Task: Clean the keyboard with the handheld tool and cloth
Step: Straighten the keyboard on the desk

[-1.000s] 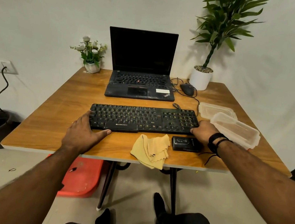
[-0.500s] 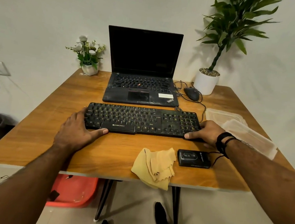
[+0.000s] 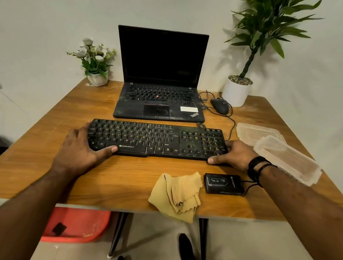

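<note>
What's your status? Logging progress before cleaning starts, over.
Left hand and right hand grip the keyboard ends. Cloth and handheld tool lie untouched at the table edge. Nothing in the way.

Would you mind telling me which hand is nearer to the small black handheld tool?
Right. The right hand grips the keyboard end just behind the tool; the left hand grips the far end.

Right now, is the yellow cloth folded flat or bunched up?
Bunched up. The yellow cloth lies crumpled in loose overlapping folds at the table's near edge, one corner hanging over it, beside the black handheld tool.
</note>
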